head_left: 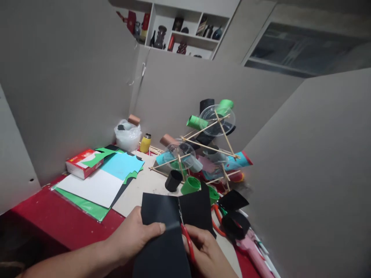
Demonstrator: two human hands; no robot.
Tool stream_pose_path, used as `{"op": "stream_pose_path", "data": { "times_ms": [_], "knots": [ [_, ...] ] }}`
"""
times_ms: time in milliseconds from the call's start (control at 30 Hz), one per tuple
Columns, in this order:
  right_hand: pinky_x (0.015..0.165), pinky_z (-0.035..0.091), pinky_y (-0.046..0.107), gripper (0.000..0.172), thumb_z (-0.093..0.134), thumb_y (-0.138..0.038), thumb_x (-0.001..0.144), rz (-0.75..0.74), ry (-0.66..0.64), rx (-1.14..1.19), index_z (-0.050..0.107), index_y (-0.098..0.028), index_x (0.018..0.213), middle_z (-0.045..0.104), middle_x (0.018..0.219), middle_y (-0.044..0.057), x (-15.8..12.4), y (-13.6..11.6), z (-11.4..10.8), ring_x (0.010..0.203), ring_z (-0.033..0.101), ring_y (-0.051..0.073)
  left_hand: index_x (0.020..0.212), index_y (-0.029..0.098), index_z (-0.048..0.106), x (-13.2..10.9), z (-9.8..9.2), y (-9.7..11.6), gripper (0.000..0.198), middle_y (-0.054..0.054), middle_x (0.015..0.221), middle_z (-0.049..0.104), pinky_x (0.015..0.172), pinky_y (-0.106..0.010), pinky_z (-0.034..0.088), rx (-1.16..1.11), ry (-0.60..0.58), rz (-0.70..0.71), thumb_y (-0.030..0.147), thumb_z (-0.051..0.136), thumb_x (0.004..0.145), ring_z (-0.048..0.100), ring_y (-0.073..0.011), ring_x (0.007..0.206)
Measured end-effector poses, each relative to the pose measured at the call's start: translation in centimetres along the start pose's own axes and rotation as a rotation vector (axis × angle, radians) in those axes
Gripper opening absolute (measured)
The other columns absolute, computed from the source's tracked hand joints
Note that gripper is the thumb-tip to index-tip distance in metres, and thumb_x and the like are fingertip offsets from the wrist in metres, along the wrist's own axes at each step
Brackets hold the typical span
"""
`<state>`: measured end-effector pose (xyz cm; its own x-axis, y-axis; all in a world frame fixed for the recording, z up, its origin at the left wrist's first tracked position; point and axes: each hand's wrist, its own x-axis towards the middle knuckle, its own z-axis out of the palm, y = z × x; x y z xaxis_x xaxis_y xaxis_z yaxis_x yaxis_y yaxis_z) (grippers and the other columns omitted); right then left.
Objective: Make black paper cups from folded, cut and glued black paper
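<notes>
My left hand point(133, 235) pinches a sheet of black paper point(162, 216) from its left edge, thumb on top. My right hand point(205, 251) is closed on red-handled scissors point(188, 241), whose blades sit in a cut running up the middle of the sheet. The part of the black paper right of the cut point(197, 210) stands a little apart from the rest. Just beyond the sheet stands a model of wooden sticks, clear plastic cups and green and black paper tubes point(208, 143).
A stack of coloured paper sheets point(98, 181) and a red box point(82, 162) lie at the left on the red table point(58, 220). A plastic bag point(127, 135) and yellow bottle point(145, 143) stand at the back. Black scraps point(233, 200) and a pink tool point(252, 251) lie right. Grey partition boards enclose the space.
</notes>
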<state>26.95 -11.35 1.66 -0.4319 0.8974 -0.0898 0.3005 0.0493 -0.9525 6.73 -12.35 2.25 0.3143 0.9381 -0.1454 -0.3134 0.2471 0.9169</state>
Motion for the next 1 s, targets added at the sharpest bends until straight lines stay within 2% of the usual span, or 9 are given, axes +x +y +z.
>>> {"op": "stream_pose_path", "data": {
  "times_ms": [133,333,500,667,767,867,933,1000],
  "knots": [
    [0.052,0.032,0.021,0.037,0.061,-0.046,0.083,-0.015,0.034,-0.084,0.057,-0.015,0.064,0.043,0.062,-0.003,0.6,0.4,-0.5,0.06,0.036,0.012,0.096,0.011,0.066,0.4,-0.1,-0.1,0.037,-0.009,0.085,0.072,0.07,-0.034,0.051,0.016,0.027,-0.006,0.034,0.076,0.068,0.067,-0.0224,0.073],
    [0.053,0.036,0.02,0.034,0.061,-0.044,0.082,-0.113,0.118,-0.205,0.061,-0.016,0.063,0.048,0.059,-0.003,1.4,0.8,-1.0,0.058,0.04,0.012,0.095,0.013,0.066,0.8,-0.4,0.0,0.037,-0.007,0.083,0.072,0.069,-0.033,0.052,0.024,0.031,0.001,0.034,0.077,0.067,0.067,-0.0225,0.073],
    [0.049,0.032,0.02,0.043,0.059,-0.05,0.083,-0.144,0.165,-0.207,0.059,-0.015,0.058,0.043,0.056,-0.003,2.1,1.4,-0.9,0.055,0.035,0.011,0.095,0.013,0.066,1.4,-0.7,-0.2,0.037,-0.007,0.083,0.073,0.067,-0.031,0.052,0.03,0.015,0.007,0.036,0.076,0.068,0.066,-0.0211,0.071],
    [0.049,0.03,0.022,0.051,0.055,-0.06,0.082,-0.139,0.204,-0.138,0.051,-0.017,0.056,0.036,0.056,-0.003,2.4,1.9,-1.3,0.055,0.032,0.011,0.091,0.012,0.066,1.5,-0.6,-0.1,0.035,-0.007,0.081,0.073,0.065,-0.031,0.052,0.043,-0.028,-0.008,0.034,0.077,0.065,0.066,-0.0212,0.069],
    [0.049,0.028,0.023,0.052,0.056,-0.064,0.08,-0.132,0.286,-0.079,0.045,-0.019,0.057,0.032,0.057,-0.004,2.6,2.3,-2.0,0.055,0.029,0.012,0.095,0.012,0.065,1.8,-1.0,0.6,0.038,-0.007,0.081,0.073,0.065,-0.031,0.052,0.03,0.036,0.001,0.032,0.077,0.065,0.066,-0.0208,0.069],
    [0.047,0.023,0.023,0.054,0.057,-0.067,0.078,-0.13,0.365,-0.033,0.037,-0.021,0.057,0.027,0.057,-0.006,2.9,3.1,-2.9,0.054,0.024,0.011,0.103,0.014,0.063,2.6,-2.2,2.1,0.041,-0.007,0.088,0.073,0.07,-0.032,0.054,0.06,0.158,0.126,0.03,0.075,0.067,0.068,-0.0224,0.079],
    [0.045,0.02,0.024,0.055,0.056,-0.068,0.079,-0.121,0.376,-0.004,0.036,-0.022,0.057,0.025,0.056,-0.006,3.0,3.7,-3.3,0.052,0.022,0.011,0.104,0.015,0.062,3.4,-3.5,3.3,0.039,-0.008,0.091,0.073,0.071,-0.033,0.055,0.182,0.228,0.199,0.033,0.071,0.071,0.068,-0.0229,0.081],
    [0.044,0.018,0.024,0.054,0.058,-0.068,0.078,-0.11,0.383,0.024,0.037,-0.022,0.057,0.024,0.055,-0.007,3.0,4.3,-3.4,0.051,0.02,0.01,0.1,0.013,0.063,4.4,-5.3,4.8,0.034,-0.01,0.094,0.073,0.072,-0.034,0.055,0.398,0.251,0.269,0.038,0.064,0.076,0.069,-0.0236,0.082]
  ]
}}
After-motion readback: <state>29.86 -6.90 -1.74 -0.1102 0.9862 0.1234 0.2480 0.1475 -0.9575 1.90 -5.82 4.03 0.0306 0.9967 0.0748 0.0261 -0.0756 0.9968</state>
